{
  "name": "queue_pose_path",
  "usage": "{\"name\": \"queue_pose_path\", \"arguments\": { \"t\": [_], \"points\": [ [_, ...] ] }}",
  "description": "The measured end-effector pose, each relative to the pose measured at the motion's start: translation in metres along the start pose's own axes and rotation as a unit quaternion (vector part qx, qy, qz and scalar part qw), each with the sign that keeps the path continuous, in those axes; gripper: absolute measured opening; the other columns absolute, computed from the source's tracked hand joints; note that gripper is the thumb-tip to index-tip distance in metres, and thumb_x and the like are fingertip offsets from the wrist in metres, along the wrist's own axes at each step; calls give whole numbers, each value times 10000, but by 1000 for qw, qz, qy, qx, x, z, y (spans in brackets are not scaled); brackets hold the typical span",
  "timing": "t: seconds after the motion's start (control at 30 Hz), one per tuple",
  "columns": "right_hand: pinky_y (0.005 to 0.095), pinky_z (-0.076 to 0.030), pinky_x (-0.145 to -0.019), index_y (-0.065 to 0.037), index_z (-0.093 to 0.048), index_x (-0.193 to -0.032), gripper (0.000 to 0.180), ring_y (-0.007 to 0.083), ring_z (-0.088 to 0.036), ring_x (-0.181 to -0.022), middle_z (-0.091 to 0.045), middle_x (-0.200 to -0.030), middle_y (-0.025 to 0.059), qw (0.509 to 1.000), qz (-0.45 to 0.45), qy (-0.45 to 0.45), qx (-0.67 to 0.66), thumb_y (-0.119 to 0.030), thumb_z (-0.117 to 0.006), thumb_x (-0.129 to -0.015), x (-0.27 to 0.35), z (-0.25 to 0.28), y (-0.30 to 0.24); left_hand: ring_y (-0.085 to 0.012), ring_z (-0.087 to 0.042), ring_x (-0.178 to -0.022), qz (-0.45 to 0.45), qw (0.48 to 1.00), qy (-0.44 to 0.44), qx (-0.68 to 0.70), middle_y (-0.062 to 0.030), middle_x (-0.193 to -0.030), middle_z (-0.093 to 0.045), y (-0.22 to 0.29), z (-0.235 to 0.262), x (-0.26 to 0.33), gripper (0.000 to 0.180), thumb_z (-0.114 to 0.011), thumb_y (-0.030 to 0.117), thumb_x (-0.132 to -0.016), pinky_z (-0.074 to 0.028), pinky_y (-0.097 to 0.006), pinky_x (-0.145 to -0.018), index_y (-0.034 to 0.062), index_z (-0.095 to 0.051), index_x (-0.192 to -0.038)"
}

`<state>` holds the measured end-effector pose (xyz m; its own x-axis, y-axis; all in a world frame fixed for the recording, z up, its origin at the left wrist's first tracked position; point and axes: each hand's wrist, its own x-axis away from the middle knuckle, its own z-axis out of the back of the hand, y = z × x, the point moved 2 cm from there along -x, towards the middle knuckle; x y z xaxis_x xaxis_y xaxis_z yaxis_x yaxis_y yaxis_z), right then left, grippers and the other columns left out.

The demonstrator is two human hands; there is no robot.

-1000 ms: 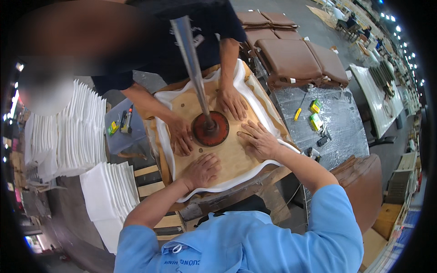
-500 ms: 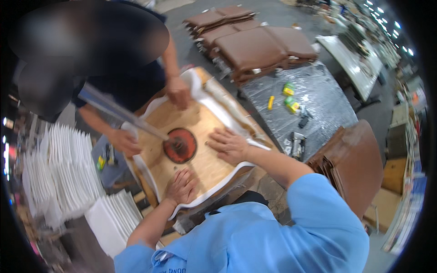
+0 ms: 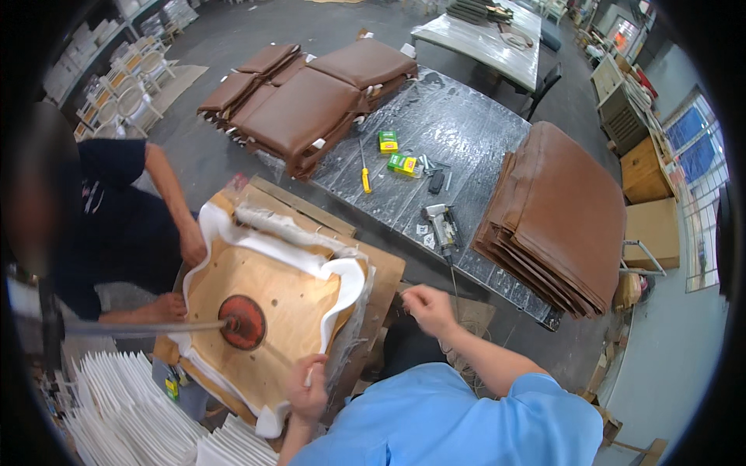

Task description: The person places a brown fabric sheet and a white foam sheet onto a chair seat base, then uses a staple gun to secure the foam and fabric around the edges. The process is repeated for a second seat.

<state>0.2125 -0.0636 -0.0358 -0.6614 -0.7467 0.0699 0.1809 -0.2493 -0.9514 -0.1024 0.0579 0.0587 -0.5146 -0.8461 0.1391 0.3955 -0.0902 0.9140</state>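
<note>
A wooden seat board (image 3: 284, 287) with white foam padding (image 3: 351, 283) folded up round its edges lies before me. On its middle rests a red round disc (image 3: 242, 322), joined to a metal rod (image 3: 140, 328) from the left. My left hand (image 3: 308, 388) is closed on the foam padding at the near edge. Off the board to the right, my right hand (image 3: 431, 311) has its fingers curled in; whether they hold anything is hidden. Across the board a co-worker's two hands, one at the far edge (image 3: 193, 245), one at the left edge (image 3: 167, 308), touch the padding.
On a plastic-covered table (image 3: 482, 124) lie a staple gun (image 3: 443, 227) with a hose, a yellow screwdriver (image 3: 365, 177) and green-yellow boxes (image 3: 402, 163). Brown upholstered pieces (image 3: 303, 105) and a brown leather stack (image 3: 556, 210) flank them. White foam sheets (image 3: 128, 412) stand lower left.
My view has swung to the right. My right hand has left the board and moved out to the right; my left hand has gone from lying on the board to gripping the padding's edge.
</note>
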Motion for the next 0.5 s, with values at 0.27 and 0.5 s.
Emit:
{"name": "queue_pose_path", "arguments": {
  "t": [0.27,0.5],
  "points": [
    [524,-571,-947,-26,-677,-1094,249,416,-726,-1102,-736,-1113,219,931,-153,106,314,-148,-814,-925,-202,86,193,-233,-748,-1171,141,931,-313,127,-137,-1247,-788,16,-136,-67,260,-707,100,-1048,-566,-359,-1043,4,-768,-1281],
    [543,-515,-1089,-38,-538,-1293,556,470,-634,-1247,-653,-1290,241,890,-265,103,356,-116,-869,-853,-278,61,269,-145,-688,-1199,122,927,-333,124,-100,-1321,-743,45,-209,-150,280,-668,107,-1102,-543,-293,-1019,-7,-718,-1353]
  ]
}}
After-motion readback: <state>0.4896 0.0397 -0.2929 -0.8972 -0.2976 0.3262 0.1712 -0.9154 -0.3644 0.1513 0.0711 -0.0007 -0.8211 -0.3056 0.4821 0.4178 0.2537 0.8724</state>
